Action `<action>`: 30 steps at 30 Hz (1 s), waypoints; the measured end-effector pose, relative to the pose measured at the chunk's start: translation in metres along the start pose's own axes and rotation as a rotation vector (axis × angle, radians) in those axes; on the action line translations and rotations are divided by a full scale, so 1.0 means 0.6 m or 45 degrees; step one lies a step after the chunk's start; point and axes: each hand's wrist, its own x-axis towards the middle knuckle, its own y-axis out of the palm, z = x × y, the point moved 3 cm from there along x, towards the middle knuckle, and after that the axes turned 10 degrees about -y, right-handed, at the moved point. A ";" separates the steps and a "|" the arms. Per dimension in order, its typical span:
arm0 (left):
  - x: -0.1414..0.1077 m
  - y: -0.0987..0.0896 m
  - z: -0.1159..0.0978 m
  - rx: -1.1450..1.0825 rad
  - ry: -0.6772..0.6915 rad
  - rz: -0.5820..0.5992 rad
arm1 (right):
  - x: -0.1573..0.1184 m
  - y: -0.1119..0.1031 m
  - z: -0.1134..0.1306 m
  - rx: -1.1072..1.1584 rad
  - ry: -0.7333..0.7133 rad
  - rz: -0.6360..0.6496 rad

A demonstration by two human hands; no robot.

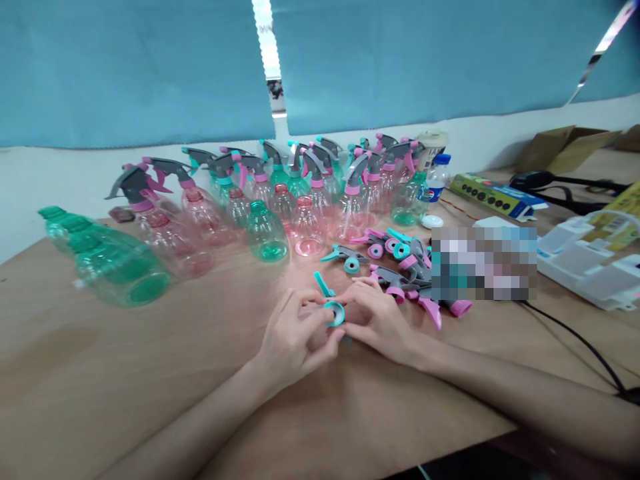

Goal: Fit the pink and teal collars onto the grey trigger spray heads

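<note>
Between my two hands, just above the wooden table (pixel 210 347), is a spray bottle trigger head (pixel 335 313) with a teal collar and a teal trigger lever. The collar's open underside faces me. My left hand (pixel 297 330) is closed on it from the left, fingertips at the collar's opening. My right hand (pixel 383 320) grips it from the right, and the fingers hide most of its grey body. Right behind my right hand lies a pile of loose pink, teal and grey trigger heads (pixel 410 263). An uncapped green bottle (pixel 267 233) stands beyond my hands.
Clear pink bottles (pixel 307 230) and several topped with trigger heads stand at the back. Green bottles (pixel 120 267) lie at the left. To the right are a labelled drink bottle (pixel 437 180), a long box (pixel 495 195), a clear plastic organizer (pixel 587 267) and a black cable (pixel 580 327).
</note>
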 end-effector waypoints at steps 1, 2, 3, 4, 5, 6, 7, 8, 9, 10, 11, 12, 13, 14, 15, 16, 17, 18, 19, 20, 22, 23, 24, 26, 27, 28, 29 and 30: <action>0.001 -0.001 0.001 0.020 -0.020 -0.010 | 0.000 0.000 0.000 -0.004 0.002 -0.001; 0.002 -0.002 0.002 0.040 -0.036 -0.016 | 0.000 0.000 0.001 -0.010 -0.003 0.000; 0.002 -0.002 0.002 0.056 -0.048 -0.025 | 0.000 0.001 0.002 -0.018 -0.014 0.006; 0.002 -0.002 0.002 0.061 -0.053 -0.035 | 0.000 0.001 0.003 -0.028 -0.026 0.019; 0.001 -0.002 0.001 0.050 -0.047 -0.039 | -0.001 0.002 0.003 -0.038 -0.039 0.034; 0.000 -0.001 0.000 0.020 -0.033 -0.037 | -0.002 0.003 0.004 -0.047 -0.050 0.050; -0.001 -0.001 -0.002 -0.026 -0.013 -0.029 | -0.003 0.004 0.005 -0.056 -0.057 0.062; -0.002 -0.001 -0.004 -0.078 0.006 -0.018 | -0.004 0.005 0.006 -0.063 -0.060 0.068; -0.003 -0.001 -0.006 -0.128 0.023 -0.006 | -0.004 0.004 0.006 -0.068 -0.058 0.066; -0.004 -0.001 -0.007 -0.165 0.028 0.005 | -0.005 0.003 0.006 -0.067 -0.053 0.055; -0.005 -0.001 -0.007 -0.186 0.027 0.013 | -0.004 0.001 0.006 -0.064 -0.044 0.041; -0.005 -0.001 -0.007 -0.189 0.022 0.019 | -0.004 -0.002 0.006 -0.060 -0.030 0.023; -0.006 0.000 -0.007 -0.176 0.016 0.030 | -0.003 -0.005 0.005 -0.059 -0.008 0.006; -0.005 0.001 -0.006 -0.146 0.011 0.038 | -0.002 -0.008 0.003 -0.061 0.019 -0.012; -0.005 0.002 -0.006 -0.097 0.000 0.039 | -0.001 -0.010 0.002 -0.065 0.045 -0.029; -0.005 0.004 -0.005 -0.036 -0.018 0.033 | 0.000 -0.012 0.001 -0.072 0.066 -0.043; -0.004 0.005 -0.004 0.033 -0.037 0.024 | 0.001 -0.014 0.001 -0.080 0.081 -0.054; -0.003 0.007 -0.004 0.100 -0.056 0.014 | 0.002 -0.015 0.001 -0.087 0.090 -0.061; -0.003 0.008 -0.004 0.156 -0.068 0.006 | 0.002 -0.014 0.001 -0.090 0.094 -0.064; -0.003 0.009 -0.004 0.192 -0.073 0.000 | 0.002 -0.014 0.002 -0.089 0.097 -0.062; -0.004 0.011 -0.005 0.198 -0.057 -0.006 | 0.002 -0.011 0.003 -0.080 0.104 -0.045; -0.005 0.012 -0.006 0.177 -0.044 -0.010 | 0.002 -0.009 0.002 -0.077 0.111 -0.035; -0.006 0.012 -0.007 0.150 -0.034 -0.014 | 0.001 -0.008 0.002 -0.080 0.115 -0.028; -0.007 0.012 -0.009 0.093 -0.003 -0.016 | 0.000 -0.008 0.000 -0.098 0.105 -0.022; -0.008 0.013 -0.009 0.067 0.017 -0.007 | -0.001 -0.008 -0.001 -0.113 0.087 -0.023; -0.009 0.014 -0.010 0.043 0.035 0.010 | -0.001 -0.009 -0.002 -0.130 0.066 -0.027; -0.009 0.015 -0.010 0.020 0.041 0.034 | -0.002 -0.009 -0.004 -0.148 0.042 -0.029; -0.009 0.016 -0.008 -0.004 0.031 0.062 | -0.001 -0.010 -0.005 -0.168 0.026 -0.026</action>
